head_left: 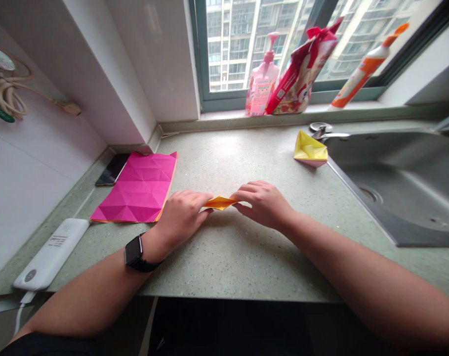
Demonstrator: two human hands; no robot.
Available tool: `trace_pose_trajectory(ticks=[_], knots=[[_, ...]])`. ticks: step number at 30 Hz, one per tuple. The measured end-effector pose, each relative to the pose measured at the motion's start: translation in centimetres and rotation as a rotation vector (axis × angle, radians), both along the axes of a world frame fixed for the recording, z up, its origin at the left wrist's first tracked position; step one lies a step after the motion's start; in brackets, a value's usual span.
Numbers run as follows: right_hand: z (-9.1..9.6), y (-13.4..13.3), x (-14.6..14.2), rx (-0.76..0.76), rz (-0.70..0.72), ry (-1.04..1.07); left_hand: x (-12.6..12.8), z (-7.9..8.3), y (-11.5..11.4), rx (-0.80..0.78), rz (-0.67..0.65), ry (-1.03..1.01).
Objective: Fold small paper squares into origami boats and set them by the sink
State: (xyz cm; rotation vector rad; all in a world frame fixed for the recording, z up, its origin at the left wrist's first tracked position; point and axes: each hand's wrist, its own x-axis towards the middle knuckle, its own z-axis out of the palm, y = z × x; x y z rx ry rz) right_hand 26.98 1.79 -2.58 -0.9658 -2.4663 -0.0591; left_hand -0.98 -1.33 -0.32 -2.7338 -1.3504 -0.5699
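Note:
A small folded piece of orange paper (220, 202) lies low over the speckled countertop (231, 247), held between both hands. My left hand (183, 215), with a black watch on its wrist, pinches the paper's left end. My right hand (263, 202) pinches its right end, fingers curled. Most of the paper is hidden under my fingers. A finished yellow folded paper shape (310, 149) sits farther back on the right, beside the sink.
A creased pink paper sheet (141, 188) lies to the left, with a dark phone (113, 169) behind it. A white power bank (52, 253) sits at the near left edge. A steel sink (398, 183) is on the right. Bottles and a red bag (302, 69) stand on the windowsill.

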Motion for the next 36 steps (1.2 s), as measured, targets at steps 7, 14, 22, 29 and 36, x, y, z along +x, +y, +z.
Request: trace_pose_trajectory(ticks=[7,14,22,29,36], knots=[[0.33,-0.72,-0.52,0.053,0.044,-0.041,0.31,0.01,-0.47,0.005,-0.021,0.053],[0.24,-0.49,-0.28,0.043,0.044,-0.013,0.39,0.16,-0.39,0.03,0.001,0.088],[-0.04,-0.57,-0.5,0.023,0.035,0.007,0.4,-0.19,-0.37,0.045,-0.049,-0.002],[0.07,-0.68,-0.59,0.018,0.024,0.01,0.72,0.09,-0.45,0.126,-0.142,-0.001],[0.18,-0.9,-0.85,0.043,0.047,0.011,0.71,0.36,-0.59,0.1,-0.134,0.07]])
